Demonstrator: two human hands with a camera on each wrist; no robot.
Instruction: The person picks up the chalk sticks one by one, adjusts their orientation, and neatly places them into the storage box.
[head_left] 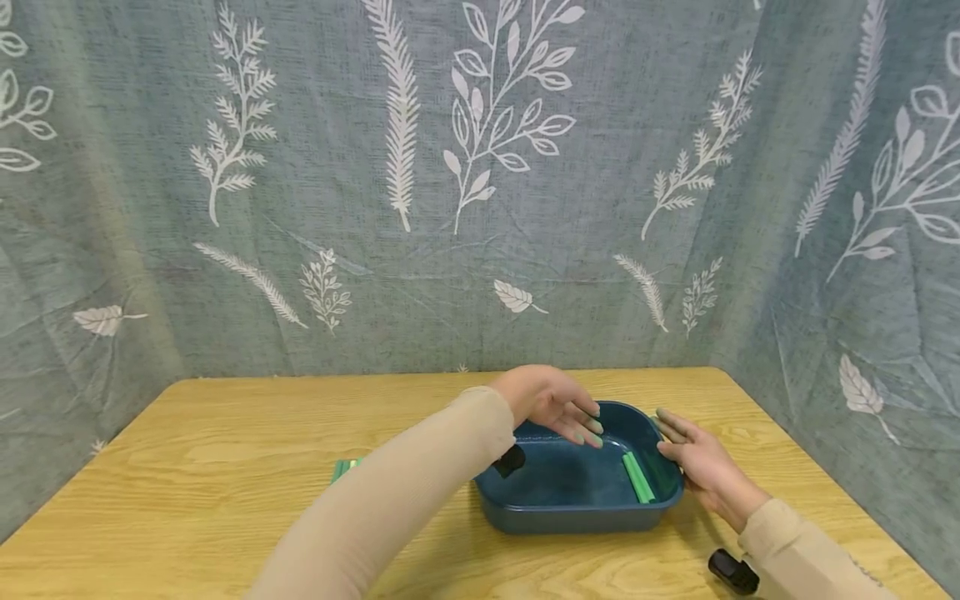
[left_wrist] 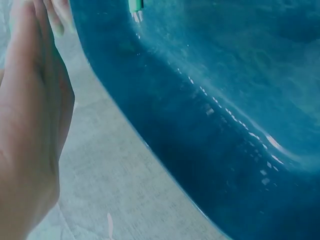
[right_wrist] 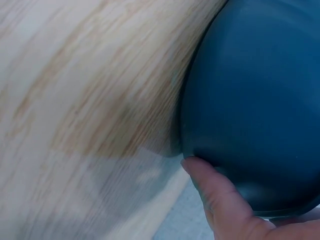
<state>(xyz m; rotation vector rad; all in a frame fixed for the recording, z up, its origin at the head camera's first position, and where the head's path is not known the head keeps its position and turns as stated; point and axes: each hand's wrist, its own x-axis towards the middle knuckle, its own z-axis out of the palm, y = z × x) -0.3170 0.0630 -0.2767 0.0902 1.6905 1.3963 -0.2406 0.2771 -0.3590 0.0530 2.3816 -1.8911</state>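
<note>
A dark blue oblong basin (head_left: 570, 507) sits on the wooden table, with slim green sticks (head_left: 637, 477) lying along its right side. Above the basin's back left part hovers my left hand (head_left: 558, 404), its fingers loosely extended to the right and holding nothing. In the left wrist view that hand (left_wrist: 30, 115) is beside the basin's rim (left_wrist: 145, 142). My right hand (head_left: 697, 462) holds the basin at its right end. The right wrist view shows the thumb (right_wrist: 215, 187) against the blue wall (right_wrist: 250, 100), with the other fingers mostly hidden.
More green sticks (head_left: 342, 468) lie on the wooden table (head_left: 225, 450) left of the basin, partly hidden by my left sleeve (head_left: 405, 492). Black devices hang by my left wrist (head_left: 510, 460) and right wrist (head_left: 733, 572). A patterned grey-green curtain (head_left: 420, 292) encloses the table's back and sides.
</note>
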